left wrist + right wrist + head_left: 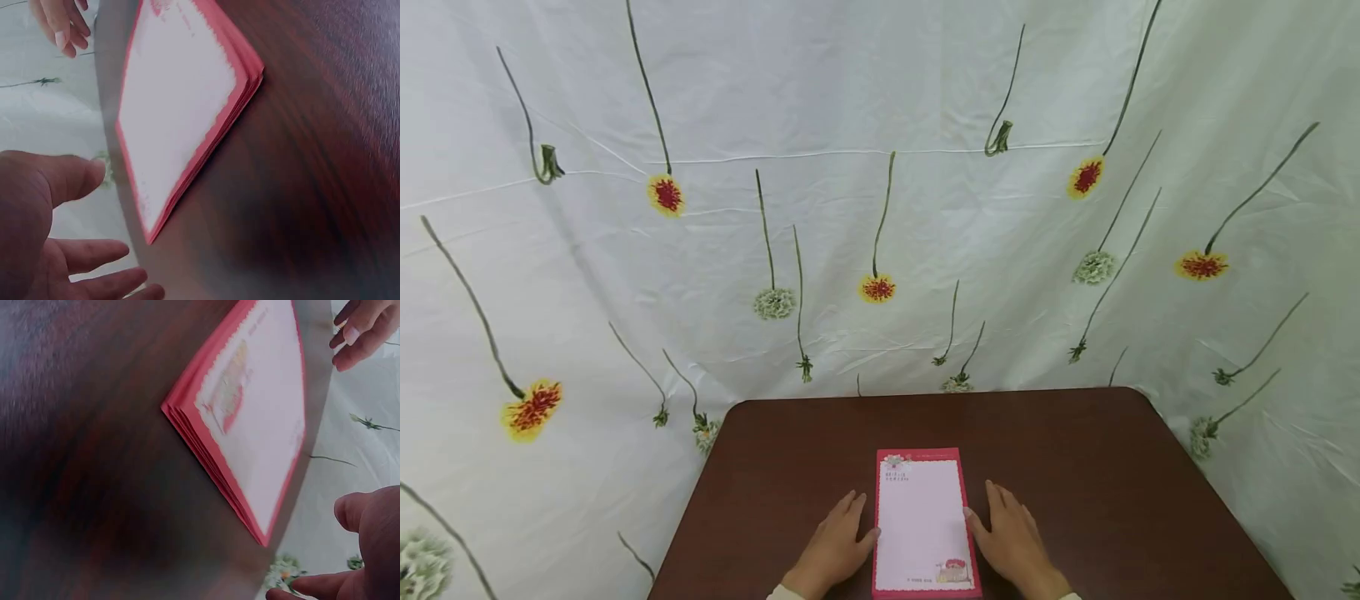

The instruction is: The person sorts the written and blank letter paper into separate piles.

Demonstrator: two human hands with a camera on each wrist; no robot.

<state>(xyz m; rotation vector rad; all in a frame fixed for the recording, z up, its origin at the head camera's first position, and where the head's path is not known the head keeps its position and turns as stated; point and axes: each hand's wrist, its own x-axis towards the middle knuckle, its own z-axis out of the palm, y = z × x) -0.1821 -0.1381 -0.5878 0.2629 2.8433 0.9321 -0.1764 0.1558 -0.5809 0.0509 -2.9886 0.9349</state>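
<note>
A stack of white sheets with red scalloped borders [921,517], like a notepad, lies flat on the dark brown table [1075,467]. Small printed pictures mark its top left and bottom right corners. In the right wrist view its red side [209,459] shows several layers, slightly fanned apart. Along the left edge is my left hand [837,540], fingers spread and thumb toward the paper. My right hand [1015,537] mirrors it on the right, its thumb close to that edge. Both wrist views show a gap between thumb and stack. Neither hand holds anything.
A white cloth [820,100] printed with flowers hangs behind the table and along both sides. The table's far edge, with rounded corners, lies beyond the stack. Bare tabletop extends to the left and right of the hands.
</note>
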